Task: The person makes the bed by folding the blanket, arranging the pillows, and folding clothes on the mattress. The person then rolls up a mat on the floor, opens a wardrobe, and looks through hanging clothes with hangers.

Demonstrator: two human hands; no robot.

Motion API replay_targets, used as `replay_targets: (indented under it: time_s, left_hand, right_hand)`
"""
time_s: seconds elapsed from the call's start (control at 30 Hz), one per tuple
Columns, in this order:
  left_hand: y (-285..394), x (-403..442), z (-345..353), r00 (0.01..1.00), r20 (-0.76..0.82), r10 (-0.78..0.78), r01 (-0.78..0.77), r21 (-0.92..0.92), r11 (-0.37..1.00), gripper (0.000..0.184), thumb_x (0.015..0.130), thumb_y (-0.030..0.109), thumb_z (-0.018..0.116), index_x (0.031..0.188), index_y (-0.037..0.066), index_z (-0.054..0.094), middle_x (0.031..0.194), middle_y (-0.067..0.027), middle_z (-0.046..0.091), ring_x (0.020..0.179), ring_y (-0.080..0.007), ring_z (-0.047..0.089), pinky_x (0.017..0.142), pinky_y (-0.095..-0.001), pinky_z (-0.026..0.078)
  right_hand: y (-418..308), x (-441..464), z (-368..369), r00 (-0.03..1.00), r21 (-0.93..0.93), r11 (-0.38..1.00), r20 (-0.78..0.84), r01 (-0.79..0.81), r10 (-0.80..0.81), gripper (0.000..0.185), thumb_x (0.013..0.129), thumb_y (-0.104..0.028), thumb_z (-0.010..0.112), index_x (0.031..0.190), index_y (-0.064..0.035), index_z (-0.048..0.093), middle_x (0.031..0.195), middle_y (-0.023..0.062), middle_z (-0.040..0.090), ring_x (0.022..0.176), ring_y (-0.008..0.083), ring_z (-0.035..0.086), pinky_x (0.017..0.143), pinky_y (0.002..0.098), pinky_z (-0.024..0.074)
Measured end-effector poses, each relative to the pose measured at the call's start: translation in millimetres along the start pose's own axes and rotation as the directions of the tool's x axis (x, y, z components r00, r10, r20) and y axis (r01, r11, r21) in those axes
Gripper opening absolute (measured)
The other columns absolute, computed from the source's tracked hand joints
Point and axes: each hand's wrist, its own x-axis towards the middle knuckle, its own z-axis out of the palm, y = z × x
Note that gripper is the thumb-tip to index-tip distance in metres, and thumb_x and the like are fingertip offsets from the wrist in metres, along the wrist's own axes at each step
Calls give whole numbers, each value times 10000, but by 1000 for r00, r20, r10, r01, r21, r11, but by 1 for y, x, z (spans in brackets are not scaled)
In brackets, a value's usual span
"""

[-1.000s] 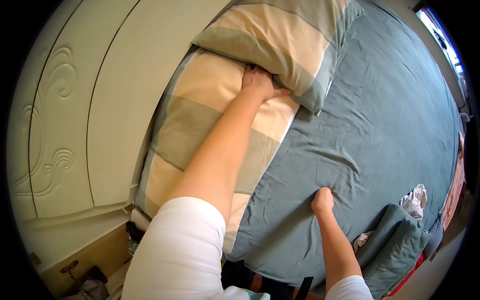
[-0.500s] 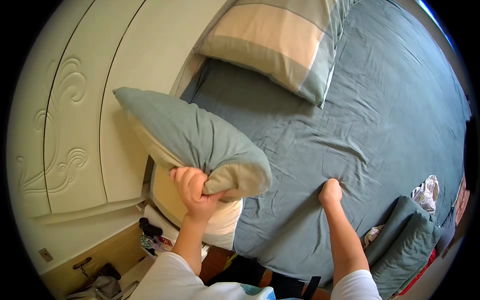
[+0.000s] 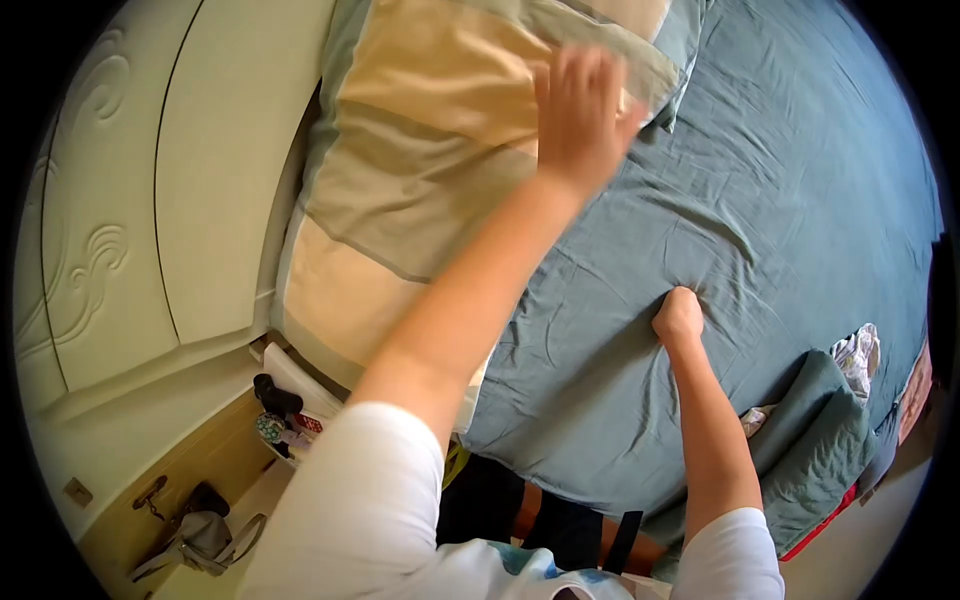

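My left hand (image 3: 580, 120), slightly blurred, is over the right edge of a plaid pillow (image 3: 400, 190) with its fingers apart and nothing held. I cannot tell whether it touches the fabric. The pillow lies beige-and-olive side up along the bed's left side, partly hidden behind my left forearm. Closed into a fist, my right hand (image 3: 680, 315) presses on the blue-grey bed sheet (image 3: 590, 390), which creases around it. The underside of that fist is hidden, so whether it grips fabric does not show.
At the left stands a cream headboard panel (image 3: 215, 190) with carved scrolls. A folded blue-grey cloth bundle (image 3: 820, 450) and a patterned cloth (image 3: 857, 350) lie at the bed's right. Small items (image 3: 280, 410) and a grey bag (image 3: 205, 540) are at lower left.
My left hand has let go of the raised pillow and moved up and right. The pillow now lies flat, plaid side up. My right fist still presses on the sheet.
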Motion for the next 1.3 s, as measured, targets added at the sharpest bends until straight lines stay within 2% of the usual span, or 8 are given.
replay_targets:
  time_s: [0.1, 0.17, 0.53, 0.67, 0.97, 1.1, 1.17, 1.3]
  left_hand:
    - [50, -133, -52, 885, 424, -192, 191, 46, 980, 502, 746, 249, 605, 1182, 83, 422, 1270, -153, 365, 1174, -356, 313, 948, -456, 261]
    - [68, -227, -89, 577, 768, -277, 261, 148, 954, 597, 742, 232, 613, 1267, 123, 350, 1347, -155, 255, 1230, -357, 243, 985, -460, 236]
    - [95, -297, -126, 546, 737, -399, 334, 245, 910, 712, 745, 323, 611, 1336, 222, 228, 1399, -137, 121, 1272, -371, 138, 984, -464, 262]
    - [106, -308, -141, 514, 751, -414, 315, 283, 906, 744, 725, 349, 631, 1340, 269, 219, 1412, -132, 53, 1281, -373, 94, 998, -473, 240]
    - [153, -354, -206, 348, 811, -470, 204, 424, 882, 699, 710, 331, 648, 1313, 299, 295, 1413, -152, 41, 1276, -395, 95, 995, -430, 266]
    - [175, -362, -239, 216, 858, -467, 181, 434, 882, 738, 717, 330, 647, 1334, 272, 246, 1404, -182, 25, 1262, -420, 113, 981, -451, 274]
    - [192, -352, -247, -57, 779, -624, 171, 624, 763, 764, 708, 346, 655, 1337, 284, 226, 1410, -159, 53, 1258, -377, 175, 946, -454, 320]
    - [211, -366, -242, 61, 735, -675, 168, 659, 733, 763, 706, 322, 662, 1329, 190, 243, 1384, -192, 115, 1225, -370, 234, 923, -461, 325]
  right_hand:
    - [-2, -5, -6, 1000, -2, 1000, -11, 24, -24, 200, 673, -42, 576, 868, -6, 601, 957, 191, 594, 921, 316, 574, 754, 368, 483]
    - [0, -4, -4, 999, 6, 999, -17, 38, -38, 203, 673, -44, 579, 872, -11, 604, 965, 185, 594, 922, 316, 574, 754, 363, 484]
    - [7, -8, 7, 1000, 37, 999, 12, -1, 0, 223, 679, -63, 586, 894, -3, 583, 939, 159, 614, 889, 283, 598, 719, 353, 496]
    - [19, -34, 58, 780, -165, 946, -535, 280, -325, 147, 762, -60, 502, 887, -13, 441, 714, 138, 599, 676, 287, 616, 586, 341, 504]
    - [74, -232, 209, 649, 42, 669, -298, 742, -700, 530, 648, -60, 571, 1163, -139, 470, 1263, 148, 366, 1186, 289, 345, 935, 418, 328]
    - [163, -266, 212, 772, 544, 570, -559, 616, -301, 475, 585, 68, 525, 1046, -43, 505, 1086, 196, 468, 1061, 344, 439, 894, 381, 380]
    - [227, -281, 176, 756, 663, 532, -652, 526, 65, 399, 616, 96, 483, 995, -28, 508, 991, 137, 506, 934, 270, 500, 755, 319, 435]
    - [385, -297, 151, 396, 619, 752, -764, 225, 510, 300, 729, 14, 477, 1026, -12, 508, 1005, 110, 502, 892, 236, 492, 720, 303, 404]
